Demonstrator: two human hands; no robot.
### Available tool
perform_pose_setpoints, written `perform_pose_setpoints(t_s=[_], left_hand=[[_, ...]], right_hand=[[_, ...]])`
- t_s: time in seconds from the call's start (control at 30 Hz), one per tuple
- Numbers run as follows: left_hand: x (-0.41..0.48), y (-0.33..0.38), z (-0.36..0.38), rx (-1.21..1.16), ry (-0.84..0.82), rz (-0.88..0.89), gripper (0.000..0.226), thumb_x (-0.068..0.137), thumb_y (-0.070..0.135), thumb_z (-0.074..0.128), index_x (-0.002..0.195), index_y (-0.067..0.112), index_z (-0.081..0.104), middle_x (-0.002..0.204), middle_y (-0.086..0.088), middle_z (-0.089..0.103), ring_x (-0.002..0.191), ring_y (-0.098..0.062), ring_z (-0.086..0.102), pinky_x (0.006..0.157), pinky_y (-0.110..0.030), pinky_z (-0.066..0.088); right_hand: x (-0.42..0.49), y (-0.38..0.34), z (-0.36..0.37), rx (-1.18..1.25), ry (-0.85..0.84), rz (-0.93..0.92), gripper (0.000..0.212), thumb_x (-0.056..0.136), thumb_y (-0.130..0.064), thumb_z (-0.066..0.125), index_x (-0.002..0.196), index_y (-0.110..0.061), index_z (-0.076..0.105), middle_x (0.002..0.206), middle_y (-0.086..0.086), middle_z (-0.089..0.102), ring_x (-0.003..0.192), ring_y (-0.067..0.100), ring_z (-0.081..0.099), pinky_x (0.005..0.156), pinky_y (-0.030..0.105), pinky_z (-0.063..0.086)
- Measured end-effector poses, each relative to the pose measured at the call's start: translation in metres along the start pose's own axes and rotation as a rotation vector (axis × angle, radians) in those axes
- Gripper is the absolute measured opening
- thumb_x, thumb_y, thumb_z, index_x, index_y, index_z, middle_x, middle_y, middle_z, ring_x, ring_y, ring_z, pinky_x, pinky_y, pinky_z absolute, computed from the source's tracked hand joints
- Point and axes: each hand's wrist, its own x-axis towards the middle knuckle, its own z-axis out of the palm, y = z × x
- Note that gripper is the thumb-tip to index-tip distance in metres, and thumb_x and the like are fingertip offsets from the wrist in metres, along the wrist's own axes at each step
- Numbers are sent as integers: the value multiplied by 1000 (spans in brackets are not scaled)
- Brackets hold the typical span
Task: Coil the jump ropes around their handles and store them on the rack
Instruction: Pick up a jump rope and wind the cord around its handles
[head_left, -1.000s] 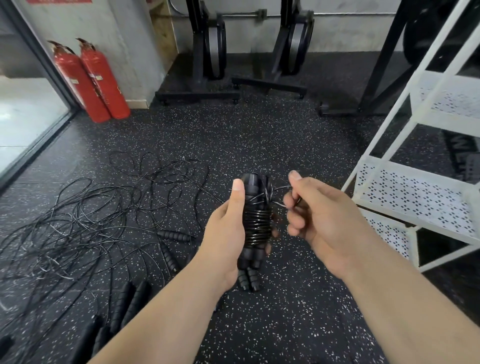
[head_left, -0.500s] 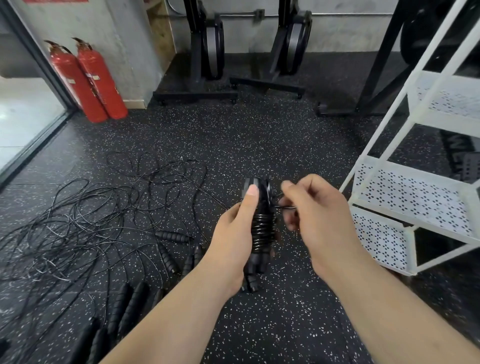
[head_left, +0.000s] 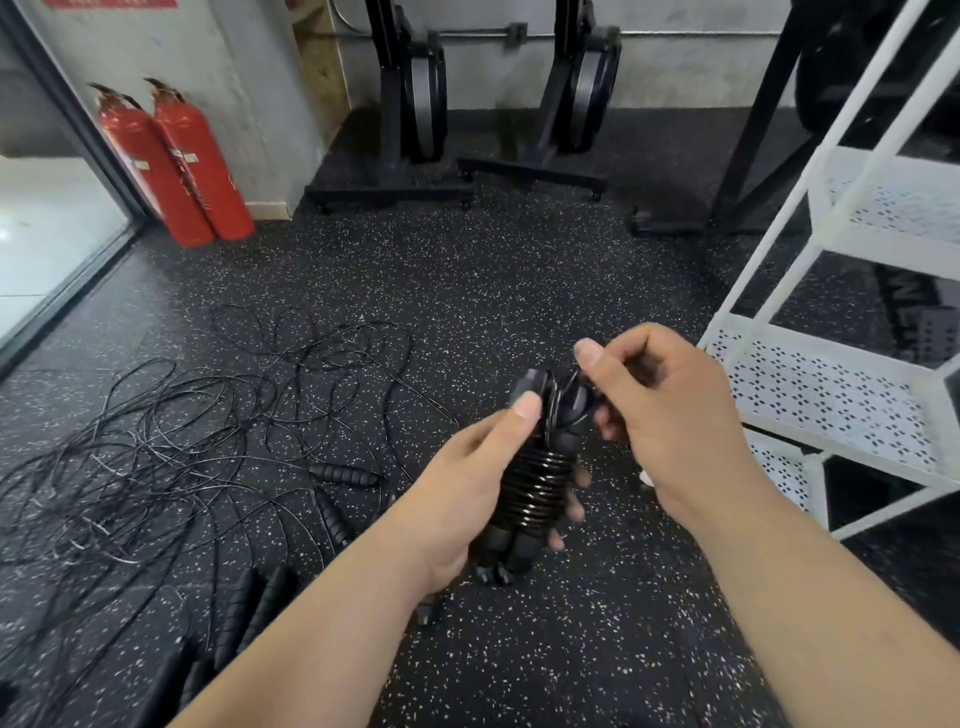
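Observation:
My left hand grips a pair of black jump rope handles held together upright, with black rope coiled tightly round their middle. My right hand pinches the loose rope end at the top of the handles, fingers curled. A tangle of loose black jump ropes with several black handles lies on the speckled floor to the left. The white rack with perforated shelves stands to the right of my hands.
Two red fire extinguishers lean on the wall at far left beside a glass door. Black exercise machines stand on bases at the back. A black frame post rises behind the rack.
My right hand has moved up and over the top of the handles with the rope end. The bundle has tilted slightly and the view has shifted a little.

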Motion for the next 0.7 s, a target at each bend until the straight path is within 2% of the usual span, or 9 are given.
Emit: perform_pose_setpoints(t_s=[0.07,0.13,0.23,0.33,0.4,0.47,0.57,0.63,0.7], left_hand=[[-1,2,2,-35,-89,0,64,103,57,54,137,4,62,113,-28,72,91,-36,70,76,-48,63],[-4,4,4,-73,-111,8,58,105,51,58,138,4,63,121,-30,71,100,-38,70,86,-54,61],[-6,4,9,-102,-52,22,53,100,46,68,135,6,66,123,-30,71,101,-39,71,94,-60,59],[-10,3,14,-65,-4,23,55,97,53,67,132,10,70,123,-29,72,96,-37,71,94,-60,58],[-15,6,18,-22,27,35,57,98,59,63,129,11,71,120,-29,73,92,-36,71,87,-55,60],[-20,7,23,-10,69,53,55,100,61,62,129,15,71,118,-22,76,95,-32,74,89,-53,61],[-24,5,35,86,143,85,47,99,69,58,128,36,74,124,-1,78,118,-23,73,110,-54,52],[-29,7,48,138,201,84,43,98,68,53,123,42,76,122,6,79,120,-19,72,115,-51,48],[-37,14,65,154,263,99,41,98,61,49,121,43,77,119,5,79,116,-17,72,112,-47,51]], right_hand=[[2,3,-1,104,2,15,29,94,-41,79,83,-18,66,71,-2,66,62,14,58,57,32,49],[0,3,3,130,7,21,27,95,-46,76,86,-21,70,77,-3,68,68,16,59,62,34,51],[-1,3,3,122,-22,47,13,102,-44,68,101,-34,76,100,-5,78,87,20,73,83,41,60],[-9,-2,1,-33,-47,-28,20,110,-37,56,110,-40,75,105,-15,78,97,4,72,88,31,56],[-16,-7,0,-135,-68,-86,21,110,-39,53,114,-41,73,106,-21,76,100,-2,69,89,26,51],[-24,-9,0,-253,-88,-109,23,109,-46,49,119,-43,69,109,-26,73,104,-7,65,92,23,48],[-36,-11,1,-373,-28,-95,35,110,-52,40,139,-44,57,129,-23,62,115,-6,57,99,25,44],[-45,-15,-1,-342,54,-53,42,111,-51,38,151,-42,48,137,-18,54,118,-5,53,105,27,41],[-57,-22,-5,-193,86,1,43,110,-54,39,151,-44,48,131,-27,56,114,-14,53,110,29,42]])
